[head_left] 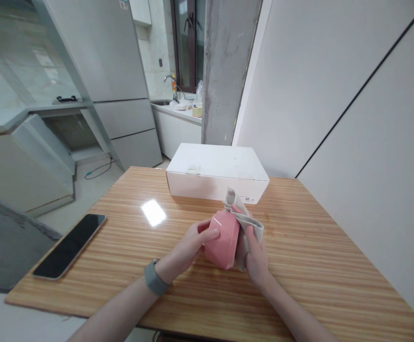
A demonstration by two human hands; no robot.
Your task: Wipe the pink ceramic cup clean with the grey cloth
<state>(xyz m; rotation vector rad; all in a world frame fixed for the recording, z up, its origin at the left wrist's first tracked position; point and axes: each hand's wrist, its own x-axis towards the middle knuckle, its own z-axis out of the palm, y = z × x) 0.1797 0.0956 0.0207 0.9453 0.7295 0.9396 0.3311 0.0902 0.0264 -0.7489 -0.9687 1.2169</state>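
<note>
Pink faceted vessel (223, 242), lower centre of frame: left hand (194, 242) grasps its side. Right hand (257, 259) grips grey cloth (242, 242) against it.

A white box (217, 161) and a phone (71, 246) lie on the wooden table (306, 247).

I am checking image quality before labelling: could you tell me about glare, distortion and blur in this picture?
Head view: a bright glare patch sits on the table, right of the phone; head view: the silver unit slants, likely lens distortion; head view: the pink object and grey cloth look fairly sharp, the sink area softer.
</note>
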